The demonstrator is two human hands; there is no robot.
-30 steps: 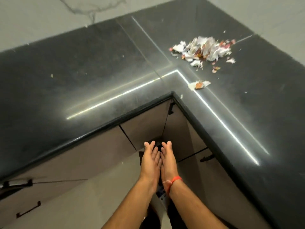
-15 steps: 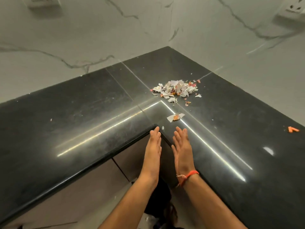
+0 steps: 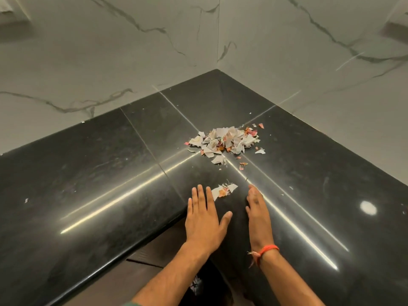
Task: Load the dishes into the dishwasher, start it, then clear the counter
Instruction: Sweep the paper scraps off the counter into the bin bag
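Both hands, left (image 3: 204,219) and right (image 3: 257,214), lie open-fingered on the black surface (image 3: 88,195), flanking a small paper scrap (image 3: 223,191); the scrap pile (image 3: 225,141) sits beyond. Earlier they hovered at the edge.

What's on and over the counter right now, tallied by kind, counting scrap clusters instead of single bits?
Hands: 2, left hand and right hand
Big scrap pile: 1
Small scrap clump between the hands: 1
Orange wrist thread: 1
Stray flecks: too small to count
Total: 5

Torn paper scraps (image 3: 225,142) piled at black counter (image 3: 88,173) corner; small scrap cluster (image 3: 223,191) nearer front edge.
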